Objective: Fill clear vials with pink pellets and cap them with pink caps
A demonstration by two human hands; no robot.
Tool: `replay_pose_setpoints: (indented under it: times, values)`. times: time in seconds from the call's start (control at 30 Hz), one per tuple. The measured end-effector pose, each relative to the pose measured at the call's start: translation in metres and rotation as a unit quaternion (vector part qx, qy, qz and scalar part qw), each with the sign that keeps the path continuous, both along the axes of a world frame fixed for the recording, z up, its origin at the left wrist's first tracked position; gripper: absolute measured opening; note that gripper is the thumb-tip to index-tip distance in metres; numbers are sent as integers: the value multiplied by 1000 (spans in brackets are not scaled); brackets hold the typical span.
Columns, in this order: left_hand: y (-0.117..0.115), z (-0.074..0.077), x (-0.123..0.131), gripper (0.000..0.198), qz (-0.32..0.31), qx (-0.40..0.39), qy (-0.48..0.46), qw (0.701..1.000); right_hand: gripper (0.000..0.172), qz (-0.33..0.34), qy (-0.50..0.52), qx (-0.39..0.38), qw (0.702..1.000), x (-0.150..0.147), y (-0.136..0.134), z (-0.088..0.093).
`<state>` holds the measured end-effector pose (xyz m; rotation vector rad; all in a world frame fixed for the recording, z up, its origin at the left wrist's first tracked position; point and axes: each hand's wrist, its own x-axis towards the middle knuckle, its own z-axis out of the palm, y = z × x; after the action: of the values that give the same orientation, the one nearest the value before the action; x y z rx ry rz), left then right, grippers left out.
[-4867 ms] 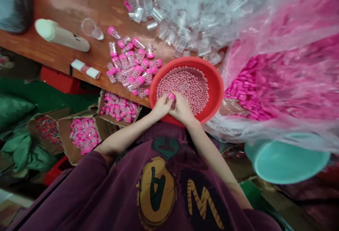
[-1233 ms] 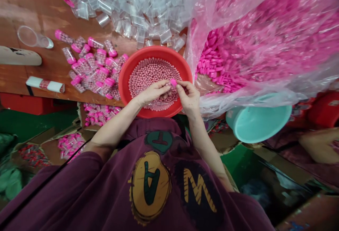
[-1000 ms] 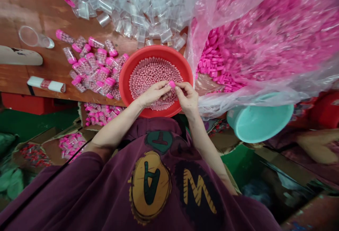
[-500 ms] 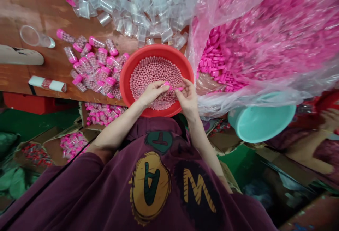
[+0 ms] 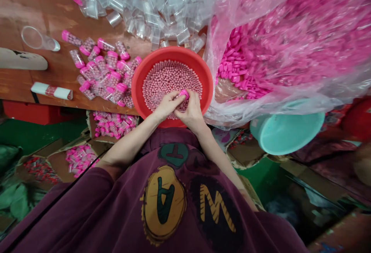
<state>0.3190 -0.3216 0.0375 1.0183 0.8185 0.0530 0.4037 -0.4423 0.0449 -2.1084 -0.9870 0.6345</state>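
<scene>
Both hands meet over the front part of a red basin [image 5: 136, 87] holding many small pink balls [image 5: 166, 73]. My left hand [image 5: 167, 105] is closed on a small pink-capped jar [image 5: 184, 94], whose bright pink cap shows between the fingers. From the right, my right hand [image 5: 191, 111] is closed around the same jar, thumb and fingers touching it. My fingers mostly hide the jar's body. To the left of the basin lies a pile of clear jars [image 5: 101, 67] with pink caps, filled with similar balls.
Clear plastic tubes [image 5: 155, 33] are heaped behind the basin. A plastic bag [image 5: 290, 52] of pink caps spreads to the right, with a turquoise basin [image 5: 290, 133] below it. A box of filled jars [image 5: 114, 124] stands below the table edge. A co-worker's arm blurs at far right.
My right hand has moved left with its pink piece and now meets my left hand at the jar. The co-worker's hand at the far right has moved.
</scene>
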Motion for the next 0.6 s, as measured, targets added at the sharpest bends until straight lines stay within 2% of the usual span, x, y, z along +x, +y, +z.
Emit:
replay_pose_setpoints:
  times: [0.13, 0.27, 0.43, 0.6]
  values:
    - [-10, 2, 4, 28, 12, 22, -11, 1000, 56, -14, -69, 5, 998, -4, 3, -9]
    - [-10, 1, 2, 30, -31, 24, -11, 999, 53, -4, -84, 21, 996, 0, -1, -13]
    - [-2, -4, -5, 36, -83, 91, -15, 992, 54, 8, -93, 1, 996, 6, -7, -13]
    - [-9, -5, -2, 26, -68, 44, 3, 997, 54, 21, -81, -25, 996, 3, -5, -15]
